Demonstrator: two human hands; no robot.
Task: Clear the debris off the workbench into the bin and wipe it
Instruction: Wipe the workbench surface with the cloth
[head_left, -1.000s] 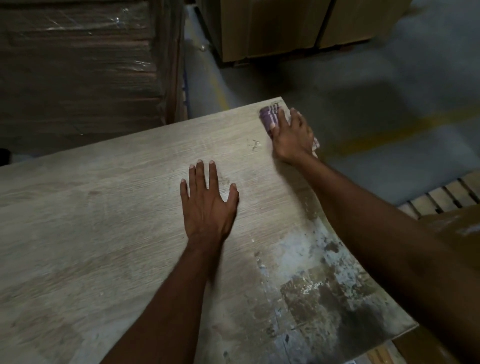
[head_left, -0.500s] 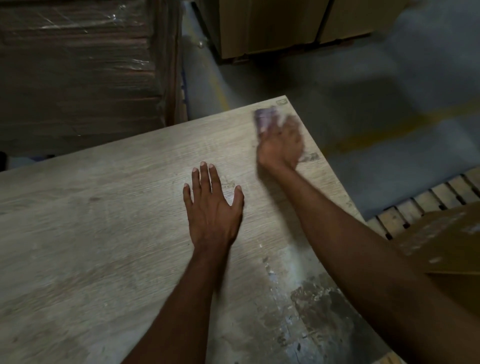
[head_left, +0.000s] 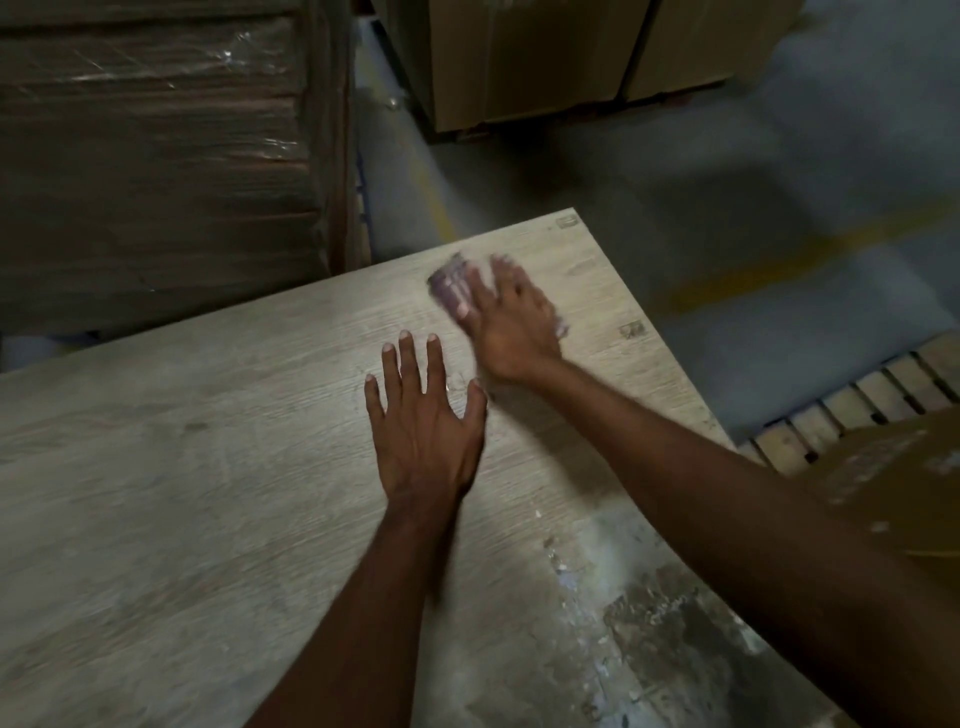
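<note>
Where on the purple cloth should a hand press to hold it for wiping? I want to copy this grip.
From above: the cloth lies flat on the workbench, so nothing offers a pinch. The right hand lays palm and fingers over its near part, leaving the far edge showing. The image is blurred.

left hand (head_left: 423, 421) flat, fingers spread; right hand (head_left: 511, 322) palm-down, arm outstretched.

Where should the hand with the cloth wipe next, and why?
Probably drag the cloth under the right hand back toward the dark, flaky stain near the workbench corner; that patch looks dirtiest, while the left hand lies flat.
</note>
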